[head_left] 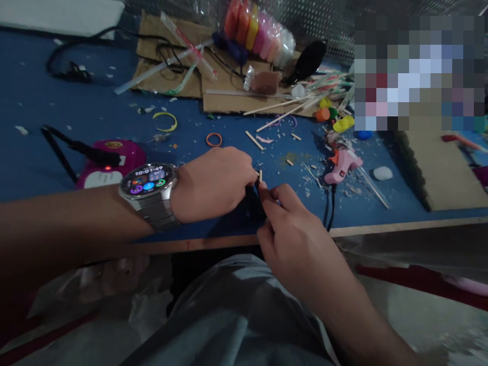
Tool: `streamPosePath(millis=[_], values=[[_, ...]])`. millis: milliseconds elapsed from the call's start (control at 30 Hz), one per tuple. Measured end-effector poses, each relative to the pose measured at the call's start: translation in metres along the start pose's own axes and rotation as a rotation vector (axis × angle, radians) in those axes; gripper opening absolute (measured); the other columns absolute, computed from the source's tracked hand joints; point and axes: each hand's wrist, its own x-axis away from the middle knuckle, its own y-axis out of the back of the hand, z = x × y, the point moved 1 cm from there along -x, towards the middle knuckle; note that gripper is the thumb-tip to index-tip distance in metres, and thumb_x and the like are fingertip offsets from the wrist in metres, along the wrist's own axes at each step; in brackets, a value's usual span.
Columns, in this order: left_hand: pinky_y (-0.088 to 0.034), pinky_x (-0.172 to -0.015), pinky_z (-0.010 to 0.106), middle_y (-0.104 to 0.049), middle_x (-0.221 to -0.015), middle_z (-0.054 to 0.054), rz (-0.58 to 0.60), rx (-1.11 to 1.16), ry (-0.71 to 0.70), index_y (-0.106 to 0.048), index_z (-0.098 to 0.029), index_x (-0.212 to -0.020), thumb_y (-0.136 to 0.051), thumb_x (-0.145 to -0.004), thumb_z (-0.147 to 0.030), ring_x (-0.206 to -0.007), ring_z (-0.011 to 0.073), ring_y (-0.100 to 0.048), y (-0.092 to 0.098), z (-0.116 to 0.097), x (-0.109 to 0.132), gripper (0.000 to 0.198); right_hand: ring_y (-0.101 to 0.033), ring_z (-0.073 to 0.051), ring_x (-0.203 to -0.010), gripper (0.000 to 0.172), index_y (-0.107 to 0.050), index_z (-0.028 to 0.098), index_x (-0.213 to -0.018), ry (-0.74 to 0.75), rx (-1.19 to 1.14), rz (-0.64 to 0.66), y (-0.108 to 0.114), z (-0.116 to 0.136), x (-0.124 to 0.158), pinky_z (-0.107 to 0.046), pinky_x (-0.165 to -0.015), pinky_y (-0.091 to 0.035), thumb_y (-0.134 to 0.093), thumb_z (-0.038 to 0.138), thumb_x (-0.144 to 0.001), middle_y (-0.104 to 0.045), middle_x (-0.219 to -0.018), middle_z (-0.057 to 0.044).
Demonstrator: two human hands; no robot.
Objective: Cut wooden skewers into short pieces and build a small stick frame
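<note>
My left hand [217, 180], with a watch [149, 184] on its wrist, is closed with the knuckles up above the blue table [206, 229]. Its fingertips are mostly hidden; they meet a short pale stick piece [261, 176] at the right. My right hand [287, 218] is closed just below and to the right, its index finger and thumb pinched on something dark and small near the same piece. What exactly the dark thing is cannot be made out. Short cut sticks, such as one [254, 140] just beyond the hands, lie on the table.
Behind are cardboard [224, 101], long thin sticks [282, 105] and packed coloured clay [259, 30]. At the right are a pink glue gun [343, 165] with a cable and a cardboard piece [430, 168]. A magenta device [129, 151] with a black plug stands left. Scraps lie scattered.
</note>
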Motion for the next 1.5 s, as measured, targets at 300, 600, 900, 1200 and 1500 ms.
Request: streamPosePath(millis=[300,600,900,1200,1500], values=[[-0.043,-0.070,0.032,-0.072,-0.085,0.005,-0.049,0.008,-0.044,-0.077,-0.019,-0.083,-0.061,-0.090,-0.010,-0.081,0.0212,-0.065,-0.004,0.002,0.000,0.020,-0.066,-0.027,-0.089,0.049,-0.068,0.001,-0.136,-0.002,-0.005,0.002,0.000,0.005,-0.011,-0.039,-0.078,-0.063,-0.045,0.007,-0.093,-0.064,-0.117,-0.021],[-0.046,-0.074,0.033,-0.074,-0.090,0.006,0.031,0.019,0.029,-0.082,-0.019,-0.091,-0.062,-0.093,-0.012,-0.087,0.0234,-0.068,0.001,0.001,0.001,0.022,-0.066,-0.030,-0.095,0.056,-0.061,0.002,-0.149,-0.027,-0.113,0.045,0.003,-0.005,0.006,-0.049,-0.084,-0.062,-0.044,0.012,-0.097,-0.062,-0.124,-0.020],[-0.048,-0.078,0.034,-0.074,-0.093,0.005,0.012,0.032,0.048,-0.084,-0.022,-0.096,-0.060,-0.096,-0.017,-0.086,0.0228,-0.068,-0.002,0.005,0.003,0.024,-0.067,-0.030,-0.097,0.063,-0.055,0.001,-0.158,-0.045,-0.166,-0.038,0.004,-0.009,0.016,-0.050,-0.087,-0.060,-0.047,0.010,-0.096,-0.063,-0.123,-0.018],[-0.050,-0.079,0.035,-0.072,-0.093,0.006,0.010,-0.015,0.026,-0.082,-0.020,-0.096,-0.058,-0.096,-0.015,-0.090,0.0240,-0.068,-0.001,0.001,0.004,0.025,-0.066,-0.031,-0.098,0.061,-0.056,0.001,-0.157,-0.063,-0.181,0.006,-0.001,-0.005,0.006,-0.050,-0.086,-0.061,-0.046,0.012,-0.098,-0.062,-0.124,-0.019],[-0.048,-0.074,0.036,-0.070,-0.089,0.007,-0.037,-0.069,-0.034,-0.077,-0.018,-0.091,-0.060,-0.092,-0.012,-0.089,0.0258,-0.067,-0.006,0.002,0.005,0.019,-0.065,-0.031,-0.101,0.062,-0.056,0.000,-0.156,-0.053,-0.185,0.022,0.000,-0.005,-0.004,-0.051,-0.091,-0.061,-0.047,0.010,-0.096,-0.061,-0.126,-0.020]])
